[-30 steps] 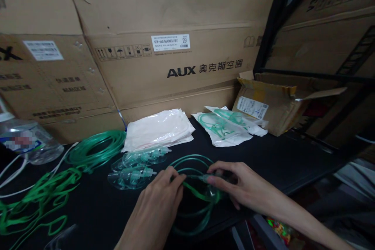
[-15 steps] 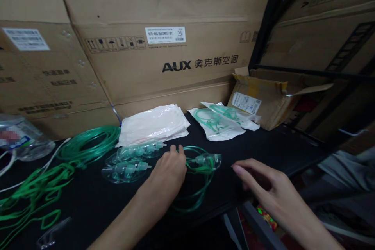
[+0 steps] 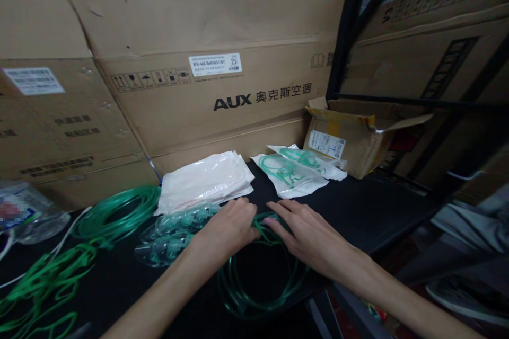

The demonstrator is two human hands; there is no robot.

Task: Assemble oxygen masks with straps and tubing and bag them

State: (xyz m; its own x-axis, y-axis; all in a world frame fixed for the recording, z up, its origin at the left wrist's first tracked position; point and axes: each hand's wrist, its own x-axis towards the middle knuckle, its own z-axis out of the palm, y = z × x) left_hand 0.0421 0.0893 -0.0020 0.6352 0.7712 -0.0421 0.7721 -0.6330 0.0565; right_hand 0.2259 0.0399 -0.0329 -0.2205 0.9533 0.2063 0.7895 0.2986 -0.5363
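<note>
My left hand [image 3: 238, 221] is closed on a green strap [image 3: 265, 237] joined to a clear green oxygen mask. My right hand [image 3: 298, 226] lies around that oxygen mask [image 3: 274, 217], thumb and fingers curled over it, so most of the mask is hidden. A loop of thin green tubing [image 3: 254, 313] hangs below both hands at the front of the black table. Just left of my left hand lie several clear green masks [image 3: 169, 246] in two rows.
Behind are a stack of white packets [image 3: 202, 180], pouches with green tubing [image 3: 292, 172] and an open carton [image 3: 352, 143]. At left lie coiled green tubing [image 3: 119, 214], green straps [image 3: 47, 275] and a clear plastic container [image 3: 35, 217]. Large cardboard boxes [image 3: 222, 16] wall the back.
My right hand has moved left from the table's right side onto the mask. The tubing loop has shifted toward me and opened wider. The camera view has tilted up slightly.
</note>
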